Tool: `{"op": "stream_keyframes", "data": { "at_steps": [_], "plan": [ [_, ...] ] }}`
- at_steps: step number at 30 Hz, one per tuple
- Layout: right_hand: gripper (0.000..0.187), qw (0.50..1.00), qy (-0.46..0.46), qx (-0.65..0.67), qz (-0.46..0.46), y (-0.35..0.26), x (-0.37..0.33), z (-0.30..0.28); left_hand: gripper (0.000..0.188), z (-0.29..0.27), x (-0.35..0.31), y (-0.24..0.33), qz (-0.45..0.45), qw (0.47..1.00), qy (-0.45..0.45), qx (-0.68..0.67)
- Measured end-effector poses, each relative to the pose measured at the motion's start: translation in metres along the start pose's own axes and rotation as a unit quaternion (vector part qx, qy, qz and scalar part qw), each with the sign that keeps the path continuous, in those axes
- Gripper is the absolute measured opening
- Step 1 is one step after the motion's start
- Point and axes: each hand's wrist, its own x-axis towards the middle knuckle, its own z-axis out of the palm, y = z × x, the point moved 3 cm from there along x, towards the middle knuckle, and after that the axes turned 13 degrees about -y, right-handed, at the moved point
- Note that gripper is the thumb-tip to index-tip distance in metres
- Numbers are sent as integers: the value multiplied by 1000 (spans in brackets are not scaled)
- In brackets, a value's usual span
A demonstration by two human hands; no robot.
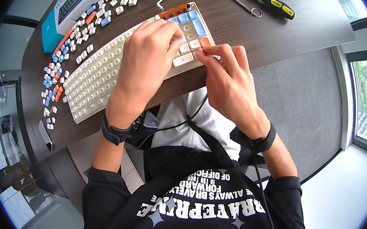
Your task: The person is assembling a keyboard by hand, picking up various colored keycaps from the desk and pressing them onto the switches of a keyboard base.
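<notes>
Fingertips drawn close, the right hand (233, 81) sits at the right end of the keyboard (96, 77); the left hand (147, 56) curls over it, grip hidden. The keyboard stretches left across the bench (287, 45), loose keys (120, 9) beyond.

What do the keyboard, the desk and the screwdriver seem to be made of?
Keyboard: probably matte plastic, from its even cream surface without sharp glare. Desk: wood or wood-look laminate, low sheen, from its streaky dark grain. Screwdriver: handle likely plastic, perhaps rubbery, from its rounded two-colour grip; finish unclear.

The white-lettered T-shirt (192, 206) and both wristbands (113, 136) are black.
</notes>
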Motion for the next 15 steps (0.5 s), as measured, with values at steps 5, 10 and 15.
{"op": "stream_keyframes", "data": {
  "at_steps": [5,10,15],
  "plan": [
    [46,1000,-4,14,13,0,2,-1,8,6,-4,13,52,994,35,85],
    [41,1000,2,5,-3,1,2,0,12,12,-16,22,67,984,33,163],
    [44,1000,-1,-1,2,-1,3,-2,19,16,-23,24,71,977,49,195]
  ]
}}
